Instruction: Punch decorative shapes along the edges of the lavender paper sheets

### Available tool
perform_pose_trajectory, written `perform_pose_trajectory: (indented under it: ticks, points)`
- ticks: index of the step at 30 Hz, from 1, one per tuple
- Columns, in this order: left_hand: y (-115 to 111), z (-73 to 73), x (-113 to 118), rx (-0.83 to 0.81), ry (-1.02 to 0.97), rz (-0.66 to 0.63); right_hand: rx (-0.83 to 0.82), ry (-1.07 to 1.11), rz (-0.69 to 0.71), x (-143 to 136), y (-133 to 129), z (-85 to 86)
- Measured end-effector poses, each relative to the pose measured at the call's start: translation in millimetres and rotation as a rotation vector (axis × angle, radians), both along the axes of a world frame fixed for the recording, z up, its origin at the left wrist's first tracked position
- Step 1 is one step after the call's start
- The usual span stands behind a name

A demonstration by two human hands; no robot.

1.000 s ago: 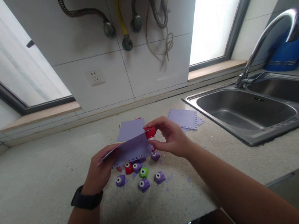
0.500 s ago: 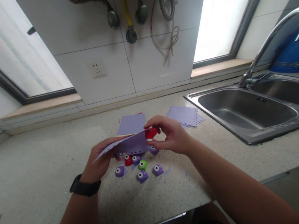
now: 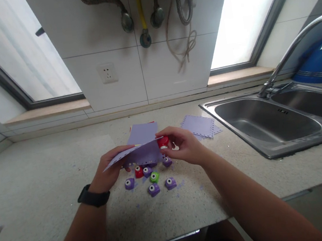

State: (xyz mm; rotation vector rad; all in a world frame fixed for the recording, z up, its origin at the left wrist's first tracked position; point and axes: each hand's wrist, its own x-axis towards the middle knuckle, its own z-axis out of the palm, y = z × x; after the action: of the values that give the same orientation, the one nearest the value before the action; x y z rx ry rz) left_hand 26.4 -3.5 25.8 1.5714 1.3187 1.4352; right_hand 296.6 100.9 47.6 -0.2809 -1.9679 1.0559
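My left hand (image 3: 107, 172), with a black band on its wrist, holds a purple sheet (image 3: 141, 154) by its left side. Punched holes run along the sheet's edges. My right hand (image 3: 182, 145) grips a red punch (image 3: 163, 141) between thumb and fingers at the sheet's right edge. Below the sheet, several purple punches, such as one (image 3: 154, 189) at the front, lie on the counter around a green punch (image 3: 154, 177) and a second red punch (image 3: 138, 172). Small purple paper bits are scattered among them.
Behind the held sheet lies a stack of purple paper (image 3: 142, 133). Punched purple sheets (image 3: 199, 125) lie to its right, beside the steel sink (image 3: 269, 153) with its faucet (image 3: 291, 44). A blue container (image 3: 317, 62) stands at the far right.
My right fingers have closed further around the red punch, with the thumb now higher against it. The whole view has shifted slightly; the sheet stays in my left hand.
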Motion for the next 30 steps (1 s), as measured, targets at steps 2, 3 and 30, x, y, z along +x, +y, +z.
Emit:
perform_pose_trajectory:
  ticks: [2,3,30]
  points:
    - [0,0.9,2,-0.033,0.007,0.078,-0.15,0.008,0.043,-2,3,-2.5]
    - [1,1.0,3,-0.053,-0.011,0.106,-0.239,0.013,0.066,-3,4,-3.6]
    - [0,1.1,12,-0.213,-0.355,0.15,-0.736,-0.023,0.161,-7,21,-15.0]
